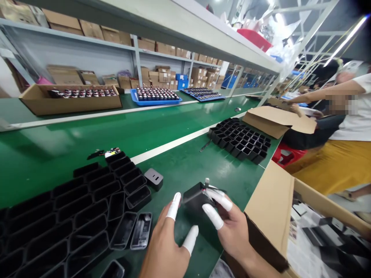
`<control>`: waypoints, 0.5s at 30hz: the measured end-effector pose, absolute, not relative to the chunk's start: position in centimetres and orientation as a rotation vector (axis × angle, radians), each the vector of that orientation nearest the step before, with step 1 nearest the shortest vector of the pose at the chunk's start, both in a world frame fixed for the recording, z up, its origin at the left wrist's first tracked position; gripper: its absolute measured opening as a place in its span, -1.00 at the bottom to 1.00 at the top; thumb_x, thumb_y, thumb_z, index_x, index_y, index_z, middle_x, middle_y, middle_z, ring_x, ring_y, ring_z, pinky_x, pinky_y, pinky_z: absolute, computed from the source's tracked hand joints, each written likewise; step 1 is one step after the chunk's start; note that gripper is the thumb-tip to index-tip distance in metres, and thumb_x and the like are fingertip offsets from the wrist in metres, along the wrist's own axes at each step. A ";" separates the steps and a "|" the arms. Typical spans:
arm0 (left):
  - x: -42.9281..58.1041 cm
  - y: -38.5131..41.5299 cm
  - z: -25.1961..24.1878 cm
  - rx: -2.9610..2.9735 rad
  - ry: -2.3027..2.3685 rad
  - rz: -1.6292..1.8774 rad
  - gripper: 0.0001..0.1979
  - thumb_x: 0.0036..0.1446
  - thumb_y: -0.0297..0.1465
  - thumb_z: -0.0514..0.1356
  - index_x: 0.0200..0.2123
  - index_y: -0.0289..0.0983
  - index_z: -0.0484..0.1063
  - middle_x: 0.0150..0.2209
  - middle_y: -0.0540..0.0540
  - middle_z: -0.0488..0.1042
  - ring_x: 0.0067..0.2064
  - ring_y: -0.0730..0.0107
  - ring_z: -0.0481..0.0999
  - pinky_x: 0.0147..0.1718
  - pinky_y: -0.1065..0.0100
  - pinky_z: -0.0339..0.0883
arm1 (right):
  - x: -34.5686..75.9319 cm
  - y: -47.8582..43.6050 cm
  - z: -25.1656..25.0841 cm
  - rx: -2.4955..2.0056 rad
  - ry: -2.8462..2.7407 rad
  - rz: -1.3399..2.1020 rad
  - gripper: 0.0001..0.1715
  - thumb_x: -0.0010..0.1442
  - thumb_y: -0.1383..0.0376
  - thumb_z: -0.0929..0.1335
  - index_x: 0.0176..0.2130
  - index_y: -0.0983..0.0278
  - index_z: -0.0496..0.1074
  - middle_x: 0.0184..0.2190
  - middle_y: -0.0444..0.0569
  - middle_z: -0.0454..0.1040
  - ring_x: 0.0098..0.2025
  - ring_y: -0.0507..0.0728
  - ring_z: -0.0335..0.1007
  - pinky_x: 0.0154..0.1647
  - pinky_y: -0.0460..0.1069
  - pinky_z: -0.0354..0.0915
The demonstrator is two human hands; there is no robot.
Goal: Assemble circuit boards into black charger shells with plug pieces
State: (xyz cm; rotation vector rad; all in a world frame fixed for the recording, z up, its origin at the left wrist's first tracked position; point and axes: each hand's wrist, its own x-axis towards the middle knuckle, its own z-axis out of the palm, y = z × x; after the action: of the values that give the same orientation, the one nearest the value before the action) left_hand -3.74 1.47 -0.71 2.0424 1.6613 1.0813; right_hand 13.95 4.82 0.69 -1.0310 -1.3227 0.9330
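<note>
In the head view, my right hand pinches a black plastic casing between thumb and fingers, held over the green bench. At its top edge, a small metal connector and a thin dark piece show by my fingertips; the inside of the casing is hidden. My left hand is just left of the casing, thumb and index finger spread, holding nothing. White finger cots cover the working fingertips of both hands. A charger with a grey face and two ports rests on the bench beyond my left hand.
Rows of open black casings fill the left, with a circuit part behind them. More casings stand farther right. An open carton holding finished pieces is at right. Blue trays line the back; a co-worker stands right.
</note>
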 end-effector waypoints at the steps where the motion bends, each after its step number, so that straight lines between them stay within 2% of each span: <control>1: -3.8 1.5 -1.2 2.010 1.676 1.023 -0.40 0.28 -0.28 0.15 0.31 -0.35 0.14 0.15 -0.30 0.50 0.14 0.12 0.55 0.05 0.16 0.54 | 14.4 4.9 0.2 -1.041 -1.439 0.763 -0.62 0.21 0.36 0.47 0.02 0.08 0.55 0.02 -0.06 0.59 0.02 0.09 0.53 0.12 -0.07 0.41; 5: -3.8 1.4 -2.3 1.918 1.668 0.890 -0.40 0.29 -0.23 0.11 0.32 -0.38 0.16 0.23 -0.31 0.42 0.21 0.09 0.48 0.12 0.10 0.49 | 15.4 5.5 -1.2 -0.997 -1.668 0.420 -0.34 0.16 0.50 0.45 0.17 0.03 0.41 0.08 -0.05 0.56 0.10 0.13 0.50 0.16 0.00 0.40; 8: -3.8 1.5 -2.6 1.921 1.656 0.860 -0.46 0.30 -0.27 0.09 0.27 -0.37 0.22 0.16 -0.29 0.49 0.18 0.12 0.51 0.11 0.12 0.51 | 15.5 6.1 -2.0 -0.972 -1.750 0.326 -0.29 0.15 0.51 0.43 0.20 0.00 0.40 0.09 -0.01 0.54 0.11 0.19 0.49 0.16 0.09 0.41; 12: -3.8 1.8 -2.8 2.074 1.613 0.893 -0.61 0.31 -0.40 0.05 0.17 -0.35 0.28 0.06 -0.29 0.54 0.12 0.18 0.56 0.06 0.19 0.55 | 15.4 6.9 -2.7 -1.093 -1.792 0.450 -0.43 0.20 0.45 0.41 0.16 0.08 0.47 0.10 0.16 0.50 0.10 0.32 0.47 0.09 0.24 0.44; 15: -3.8 2.1 -2.9 2.192 1.599 0.927 -0.67 0.28 -0.48 0.02 0.10 -0.31 0.29 0.02 -0.29 0.54 0.08 0.18 0.58 0.00 0.22 0.58 | 15.4 7.5 -2.4 -1.169 -1.747 0.651 -0.58 0.21 0.35 0.43 0.06 0.10 0.56 0.09 0.18 0.49 0.12 0.38 0.43 0.14 0.32 0.37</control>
State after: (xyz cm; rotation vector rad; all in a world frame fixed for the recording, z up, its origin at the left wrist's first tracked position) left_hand -3.79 2.06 -2.88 2.1921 1.5987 0.9268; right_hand 15.39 7.46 -2.45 -1.1692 -1.7467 0.6513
